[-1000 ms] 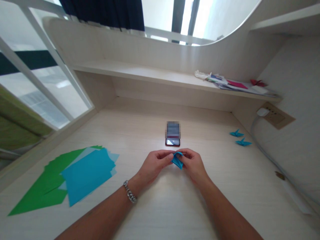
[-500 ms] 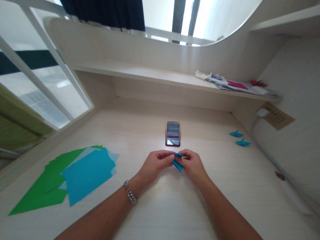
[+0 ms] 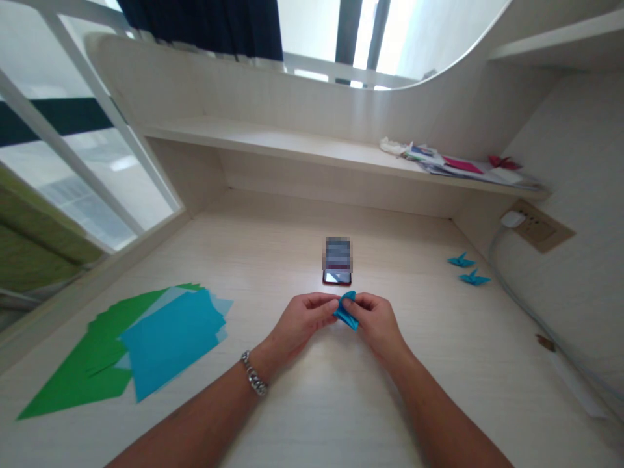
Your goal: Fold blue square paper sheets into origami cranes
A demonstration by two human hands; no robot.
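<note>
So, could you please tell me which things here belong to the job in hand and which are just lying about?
Likely the job's: folded blue paper (held), blue sheets, green sheets, two paper cranes.
Seemingly lying about: phone, shelf papers.

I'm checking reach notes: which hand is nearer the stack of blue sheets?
Left. The left hand is right of the blue sheets, apart from them; the right hand is farther right, across the folded blue paper.

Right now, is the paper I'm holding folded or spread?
Folded: the blue origami paper looks compact and bent between your left hand and right hand.
</note>
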